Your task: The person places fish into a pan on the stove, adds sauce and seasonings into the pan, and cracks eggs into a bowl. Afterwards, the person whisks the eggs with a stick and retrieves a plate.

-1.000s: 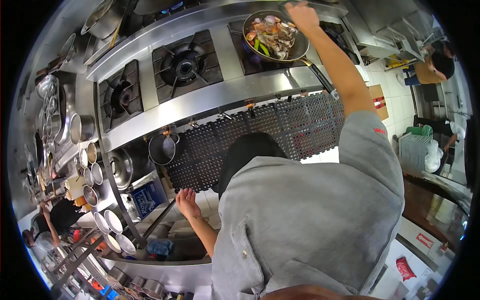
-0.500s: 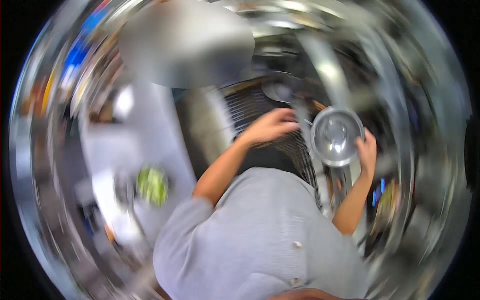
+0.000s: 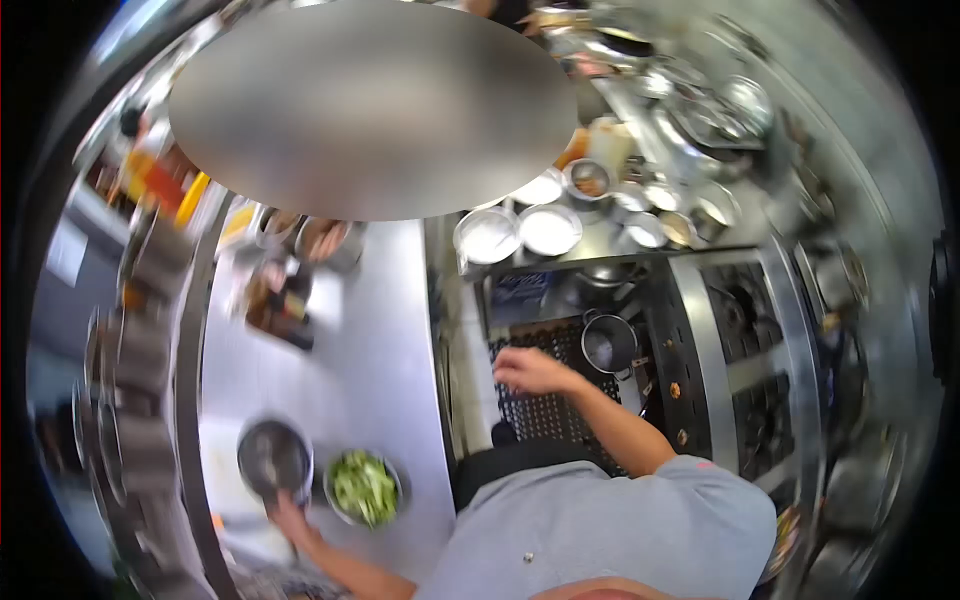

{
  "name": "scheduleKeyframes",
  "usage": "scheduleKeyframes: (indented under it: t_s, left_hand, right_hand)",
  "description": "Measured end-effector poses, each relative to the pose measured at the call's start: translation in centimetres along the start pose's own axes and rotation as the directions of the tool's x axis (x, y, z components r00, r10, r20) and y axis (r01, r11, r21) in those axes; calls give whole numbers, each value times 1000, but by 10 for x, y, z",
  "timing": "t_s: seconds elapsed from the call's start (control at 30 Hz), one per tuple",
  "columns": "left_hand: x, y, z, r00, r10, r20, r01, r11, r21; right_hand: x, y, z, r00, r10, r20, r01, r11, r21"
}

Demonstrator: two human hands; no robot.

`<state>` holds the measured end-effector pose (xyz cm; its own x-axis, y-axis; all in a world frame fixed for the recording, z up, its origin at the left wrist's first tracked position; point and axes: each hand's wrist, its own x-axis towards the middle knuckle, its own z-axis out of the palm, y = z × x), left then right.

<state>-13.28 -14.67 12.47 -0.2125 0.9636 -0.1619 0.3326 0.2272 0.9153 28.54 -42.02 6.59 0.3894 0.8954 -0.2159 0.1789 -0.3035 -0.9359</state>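
Touching dark bowl (image 3: 272, 455): left hand (image 3: 291, 516), grip unclear; right hand (image 3: 532, 371) loosely curled, empty.

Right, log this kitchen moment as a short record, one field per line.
left hand: at the rim of a round grey metal bowl
right hand: raised over a black perforated floor mat, no object visible in it
beside the grey bowl: round silver metal bowl of cut green vegetables
surface: long stainless steel counter
person's right: stove with black burner grates
unclear: whether the grey bowl touches the counter
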Motion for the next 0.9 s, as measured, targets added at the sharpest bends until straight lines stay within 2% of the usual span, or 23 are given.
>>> scheduleKeyframes:
  t_s: [0.03, 0.07, 0.1, 0.13, 0.17, 0.2, 0.23, 0.27, 0.33, 0.4, 0.47, 0.5, 0.57, 0.6, 0.63, 0.7, 0.73, 0.8, 0.83, 0.87, 0.9]
  left_hand:
    - [12, -18, -6, 994, -10, -109, 2, 998, -68]
    - [19, -22, -12, 993, -85, -79, 77, 992, -101]
    - [24, -27, -13, 996, -85, -26, 81, 989, -124]
    - [64, -65, -21, 994, -101, -43, 91, 978, -187]
    - [62, -56, -13, 995, -100, -27, 92, 974, -205]
    - [22, -16, 8, 991, -132, 24, 134, 977, -167]
    - [-1, 5, 16, 983, -169, 65, 176, 978, -115]
    - [55, -45, 17, 981, -158, 113, 185, 937, -295]
    - [74, -37, 51, 989, -43, 140, 90, 932, -351]
    - [102, -27, 80, 982, -34, 184, 39, 999, -26]
    - [106, -6, 102, 967, -21, 252, -41, 970, 239]
    - [117, -14, 98, 971, -28, 236, -30, 970, 240]
    - [158, -41, 104, 937, 170, 307, -302, 835, 461]
    - [195, -95, 99, 818, 564, 118, -543, 688, 481]
    - [143, -34, 89, 963, 244, 117, -255, 672, 695]
    - [78, 0, 59, 948, 269, -168, -49, 647, 761]
    - [72, -9, 47, 950, 260, -171, -32, 626, 779]
    - [64, -32, 29, 794, 337, -507, 334, 454, 826]
    - [67, -45, 23, 802, 335, -494, 335, 434, 837]
    - [79, -63, 12, 852, 253, -459, 260, 558, 788]
    - [94, -82, 0, 895, 169, -414, 198, 679, 707]
  right_hand:
    - [-2, 3, 1, 1000, 20, 6, -20, 1000, 9]
    - [2, 11, 1, 999, -32, 38, 35, 996, -82]
    - [3, 19, 0, 998, -49, 44, 54, 991, -122]
    - [0, 23, -1, 999, 0, 51, 4, 997, -77]
    - [2, 22, 8, 996, 52, 66, -49, 997, -54]
    - [0, 27, 4, 998, 43, 52, -40, 997, -59]
    - [-5, 34, 3, 992, 113, 57, -113, 994, 4]
    - [-8, 40, 3, 981, 183, 67, -188, 980, 67]
    - [-11, 48, -3, 976, 207, 61, -209, 977, 33]
    - [-11, 53, -7, 968, 240, 77, -240, 971, -2]
    - [-9, 60, -16, 987, 157, 43, -153, 985, -85]
    - [-7, 62, -17, 989, 144, 30, -139, 982, -126]
    - [2, 96, -14, 990, -117, -74, 84, 933, -351]
    - [6, 112, -17, 959, -276, -64, 213, 852, -478]
    - [4, 110, -20, 990, -126, -61, 111, 972, -209]
    - [-11, 85, -20, 990, 133, -48, -141, 961, -239]
    - [-14, 85, -19, 994, 83, -73, -104, 925, -366]
    - [-24, 74, -20, 983, 178, 40, -136, 858, -495]
    - [-27, 65, -27, 971, 216, 105, -126, 830, -543]
    - [-32, 61, -34, 966, 236, 110, -141, 829, -542]
    - [-34, 56, -43, 951, 222, 216, -90, 864, -495]
